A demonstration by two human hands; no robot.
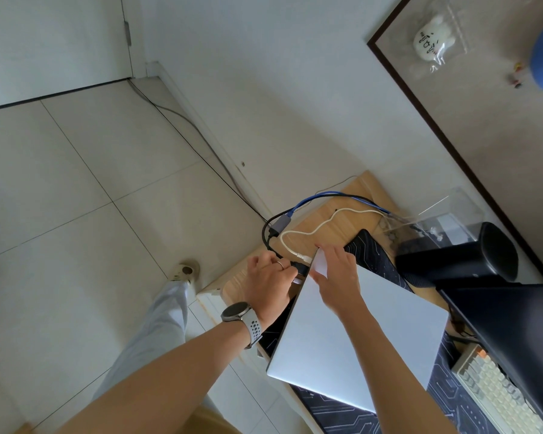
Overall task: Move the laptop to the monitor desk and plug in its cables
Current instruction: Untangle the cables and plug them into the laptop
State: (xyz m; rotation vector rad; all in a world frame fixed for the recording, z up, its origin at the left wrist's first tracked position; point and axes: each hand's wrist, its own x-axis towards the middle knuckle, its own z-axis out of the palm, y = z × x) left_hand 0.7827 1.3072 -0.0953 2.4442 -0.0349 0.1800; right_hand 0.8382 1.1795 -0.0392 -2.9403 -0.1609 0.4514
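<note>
Your closed laptop (358, 333) lies on the dark mat (373, 252) at the counter's (336, 227) left edge, its far corner tilted up. Your right hand (336, 274) rests on that corner, fingers spread and fairly straight. Your left hand (270, 281) pinches a black plug (301, 268) against the laptop's left side. A white cable (320, 225) and a grey adapter (281, 223) lie just beyond, near the counter's far-left corner.

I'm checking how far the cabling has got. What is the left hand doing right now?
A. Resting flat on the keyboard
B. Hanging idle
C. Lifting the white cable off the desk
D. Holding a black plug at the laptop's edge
D: the left hand pinches a black plug against the side edge of the closed laptop, which the right hand steadies.
</note>
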